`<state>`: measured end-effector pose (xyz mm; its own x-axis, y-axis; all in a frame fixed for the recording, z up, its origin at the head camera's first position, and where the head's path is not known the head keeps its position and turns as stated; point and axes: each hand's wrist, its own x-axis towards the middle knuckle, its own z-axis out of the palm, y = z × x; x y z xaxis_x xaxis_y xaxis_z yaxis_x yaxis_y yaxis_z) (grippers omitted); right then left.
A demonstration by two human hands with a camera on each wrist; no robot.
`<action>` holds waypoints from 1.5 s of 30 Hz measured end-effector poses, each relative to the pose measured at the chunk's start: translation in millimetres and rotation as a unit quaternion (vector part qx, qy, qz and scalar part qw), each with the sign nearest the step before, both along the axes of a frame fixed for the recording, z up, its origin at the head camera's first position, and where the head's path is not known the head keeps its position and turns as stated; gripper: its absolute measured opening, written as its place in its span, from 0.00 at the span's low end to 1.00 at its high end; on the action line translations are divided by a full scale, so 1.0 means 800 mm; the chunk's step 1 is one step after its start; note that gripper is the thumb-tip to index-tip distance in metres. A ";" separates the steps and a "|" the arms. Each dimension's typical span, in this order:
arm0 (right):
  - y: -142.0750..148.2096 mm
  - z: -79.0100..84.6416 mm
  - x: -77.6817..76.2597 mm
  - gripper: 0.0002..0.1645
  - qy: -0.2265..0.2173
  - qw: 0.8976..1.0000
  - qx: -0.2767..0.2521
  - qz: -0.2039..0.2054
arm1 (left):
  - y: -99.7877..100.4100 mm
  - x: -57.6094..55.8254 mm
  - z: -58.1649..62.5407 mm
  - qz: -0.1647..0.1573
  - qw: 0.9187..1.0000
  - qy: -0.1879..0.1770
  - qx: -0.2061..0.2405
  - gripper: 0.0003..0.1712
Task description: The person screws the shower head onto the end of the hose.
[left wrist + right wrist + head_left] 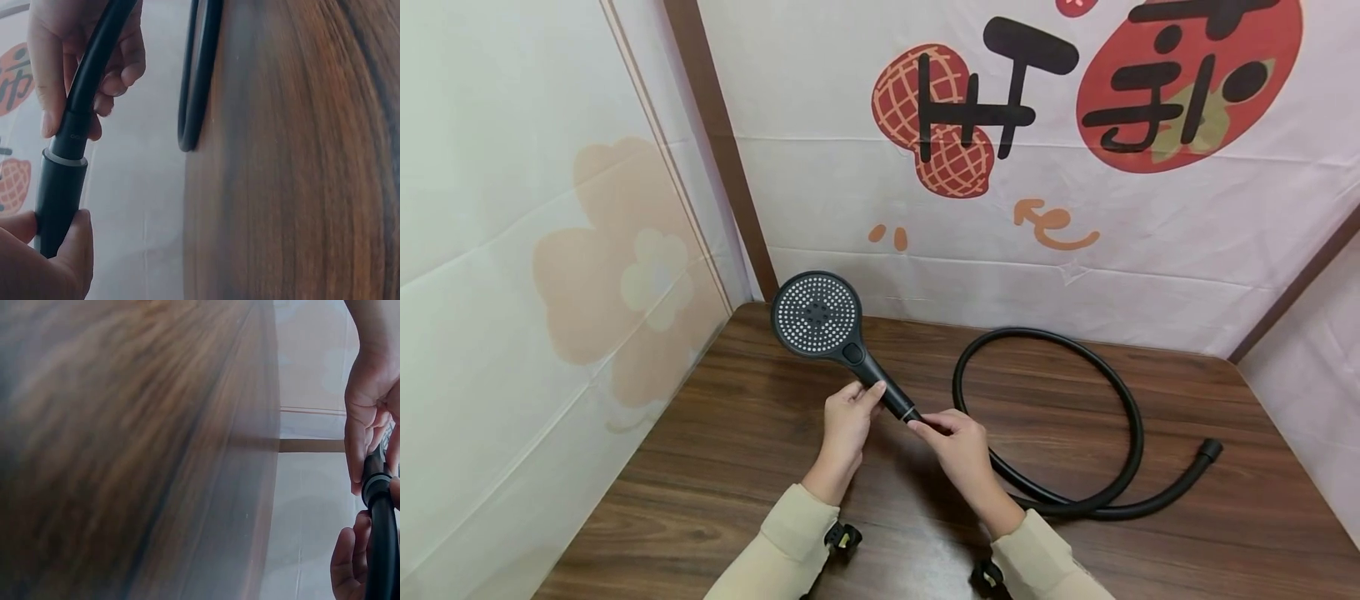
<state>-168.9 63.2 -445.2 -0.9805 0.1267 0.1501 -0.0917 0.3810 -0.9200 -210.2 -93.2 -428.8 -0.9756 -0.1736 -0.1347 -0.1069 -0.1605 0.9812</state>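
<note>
A black handheld shower head (817, 313) is held above the table, tilted, its round spray face with pale nozzles toward the upper left. My left hand (846, 425) grips its handle (880, 385) between thumb and fingers. At the handle's lower end, my right hand (958, 450) pinches the end fitting (75, 132) of a black shower hose (1138, 417). A pale ring (65, 157) shows where fitting and handle meet; I cannot tell how tightly they are joined. In the right wrist view the hose (382, 550) runs down past my right fingers (345, 562).
The hose lies in a wide loop on the wooden table (700, 467), its free end fitting (1210, 450) at the right. Printed cloth walls (820, 150) stand behind and at both sides. A dark device (842, 537) is strapped at each wrist.
</note>
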 end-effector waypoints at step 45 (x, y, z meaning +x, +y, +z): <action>0.004 -0.016 -0.027 0.15 -0.047 0.998 0.036 0.013 | 0.005 -0.026 -0.030 -0.006 0.999 -0.023 -0.025 0.16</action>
